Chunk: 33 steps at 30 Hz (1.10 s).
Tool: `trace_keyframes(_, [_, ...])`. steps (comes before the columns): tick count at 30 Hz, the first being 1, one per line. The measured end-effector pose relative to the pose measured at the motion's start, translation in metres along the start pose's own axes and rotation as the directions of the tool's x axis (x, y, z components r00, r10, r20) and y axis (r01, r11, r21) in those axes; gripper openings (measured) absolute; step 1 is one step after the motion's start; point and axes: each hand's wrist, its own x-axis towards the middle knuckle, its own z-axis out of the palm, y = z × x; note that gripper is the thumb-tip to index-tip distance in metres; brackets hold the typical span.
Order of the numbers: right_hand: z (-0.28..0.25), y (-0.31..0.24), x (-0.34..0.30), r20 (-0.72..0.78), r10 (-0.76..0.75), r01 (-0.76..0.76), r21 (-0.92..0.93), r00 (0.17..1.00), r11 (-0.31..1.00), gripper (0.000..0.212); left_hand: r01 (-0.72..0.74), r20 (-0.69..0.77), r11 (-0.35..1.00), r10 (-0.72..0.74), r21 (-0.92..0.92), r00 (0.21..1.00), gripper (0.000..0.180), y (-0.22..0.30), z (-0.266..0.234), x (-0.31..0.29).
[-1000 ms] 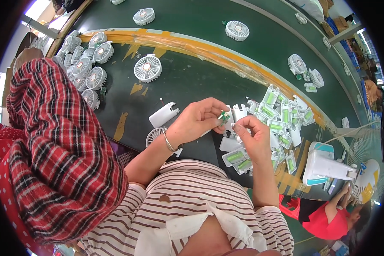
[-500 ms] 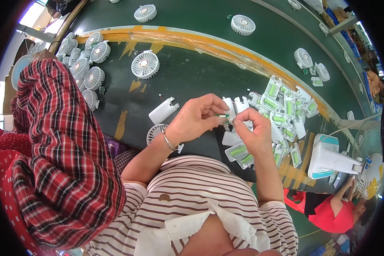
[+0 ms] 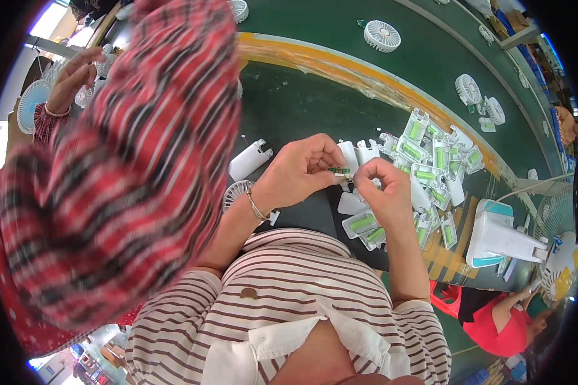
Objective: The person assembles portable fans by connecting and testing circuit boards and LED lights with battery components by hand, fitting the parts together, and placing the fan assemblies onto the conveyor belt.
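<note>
My left hand is closed, its thumb and fingertips pinching a small green circuit board. Close beside the board, my right hand has its thumb and forefinger pressed together; whatever is in that pinch is too small to tell. Beneath and behind both hands lie white plastic casings, one upright-looking casing just past the board. Left of my left hand rests a white handle casing. A white round fan head is partly covered by my left wrist.
Piled to the right are white casings with green cells. A co-worker's red plaid sleeve crosses the left side, with a hand beyond. Fan heads sit on the green belt. A white and blue device stands at right.
The co-worker's plaid arm has swung right and up, covering the fan heads at left. My hands stay close together; the circuit board now shows more of its green face.
</note>
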Motion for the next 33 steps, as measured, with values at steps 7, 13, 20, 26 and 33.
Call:
trace_keyframes(7, [-0.002, 0.0, 0.002, 0.066, -0.038, 0.042, -0.067, 0.997, 0.997, 0.004, 0.025, -0.024, 0.991, -0.022, 0.13, 0.999, 0.018, 0.001, -0.002, 0.002])
trace_keyframes(13, [-0.004, -0.001, 0.007, 0.088, -0.098, 0.114, -0.194, 0.991, 0.974, 0.004, 0.024, 0.0, 0.934, -0.026, 0.356, 1.0, 0.022, 0.009, 0.002, 0.002])
trace_keyframes(20, [-0.001, -0.001, 0.007, 0.057, -0.201, 0.209, -0.313, 0.978, 0.927, 0.004, -0.04, -0.026, 0.879, 0.06, 0.475, 0.998, 0.021, 0.003, 0.008, 0.005])
trace_keyframes(26, [0.004, 0.005, 0.008, -0.038, -0.296, 0.257, -0.398, 0.954, 0.881, 0.004, -0.043, -0.098, 0.899, 0.095, 0.436, 0.991, 0.02, -0.006, 0.014, 0.009])
trace_keyframes(33, [-0.055, -0.015, 0.028, -0.14, -0.279, 0.269, -0.09, 0.95, 0.959, 0.02, -0.15, -0.03, 0.92, 0.173, 0.361, 0.985, 0.018, 0.034, 0.03, 0.067])
